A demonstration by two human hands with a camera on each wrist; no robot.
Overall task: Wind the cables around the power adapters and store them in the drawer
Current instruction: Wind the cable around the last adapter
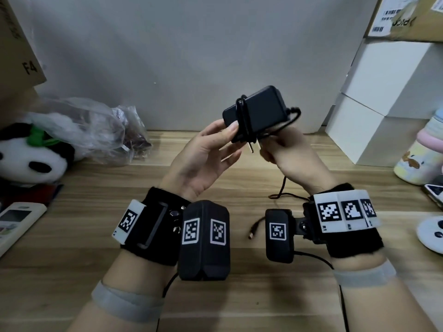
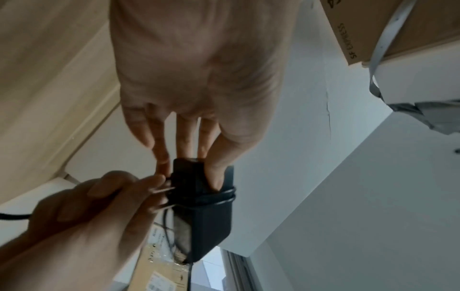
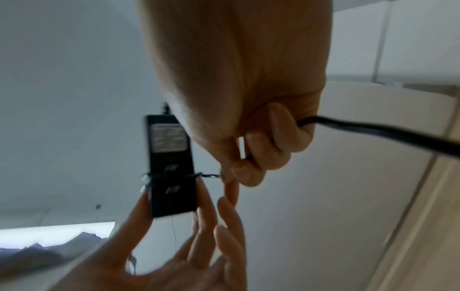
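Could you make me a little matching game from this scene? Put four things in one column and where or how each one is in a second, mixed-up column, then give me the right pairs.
Things:
1. adapter
2. panda toy
3. cable plug
4. white boxes

Places or states:
A. stacked at the table's far right
B. lying on the table between the wrists
C. held up in the air by the left hand, a few cable turns around it
D. at the table's left edge, beside a clear plastic bag

Pairs: 1-C, 2-D, 3-B, 4-A
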